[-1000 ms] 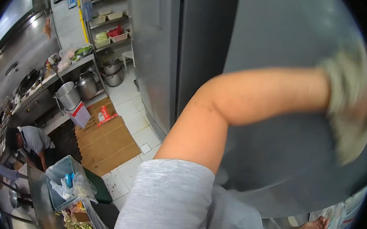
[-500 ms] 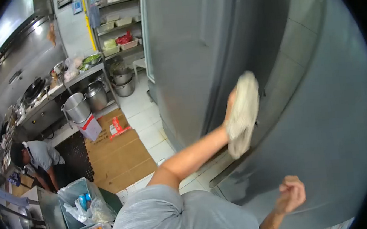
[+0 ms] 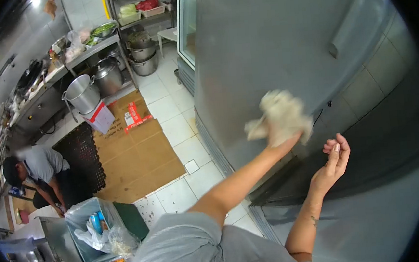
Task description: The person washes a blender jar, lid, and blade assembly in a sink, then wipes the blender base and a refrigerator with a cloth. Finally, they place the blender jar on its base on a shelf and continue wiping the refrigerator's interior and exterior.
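Note:
My left hand is reached out in front of the large grey metal cabinet side. It grips a crumpled off-white cloth, which is blurred and hides most of the fingers. Whether the cloth touches the metal is hard to tell. Lower and to the right, my right hand is raised with its fingers loosely bent and slightly apart, holding nothing, near a dark grey metal surface.
A co-worker crouches at the left beside a black mat. Flattened cardboard lies on the tiled floor. A lined bin stands at the lower left. Metal pots stand by the counter.
The view has shifted. My left hand and the cloth have moved onto the cabinet side's area, and the cloth is more bunched. My right hand is higher, its fingers looser.

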Tool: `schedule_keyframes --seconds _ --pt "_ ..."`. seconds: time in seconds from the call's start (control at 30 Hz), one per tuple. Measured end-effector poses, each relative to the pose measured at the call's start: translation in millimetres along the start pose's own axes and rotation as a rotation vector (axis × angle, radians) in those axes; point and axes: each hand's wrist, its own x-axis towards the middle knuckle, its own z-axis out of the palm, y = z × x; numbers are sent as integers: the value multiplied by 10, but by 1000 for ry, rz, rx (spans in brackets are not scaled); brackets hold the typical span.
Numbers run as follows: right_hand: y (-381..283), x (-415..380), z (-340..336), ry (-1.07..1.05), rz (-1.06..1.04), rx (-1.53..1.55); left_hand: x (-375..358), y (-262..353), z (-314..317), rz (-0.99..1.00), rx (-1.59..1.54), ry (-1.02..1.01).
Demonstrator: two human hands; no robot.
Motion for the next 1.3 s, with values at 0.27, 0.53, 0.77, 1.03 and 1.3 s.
schedule_keyframes --seconds 0.27,0.53,0.77,1.03,1.3 --pt "533 160 629 -216 -13 -447 -1084 -1760 180 -806 -257 -209" --pt "611 137 689 -183 -46 -296 2500 -181 -1209 471 -130 413" --pt "1000 117 509 -53 -98 -437 3172 -1397 -1170 6 -139 520" --pt "1021 -165 1091 507 82 -289 44 -4833 262 -655 -205 189" --pt "1264 -221 1132 763 -95 -686 1378 -5166 -1011 -1078 -792 -54"
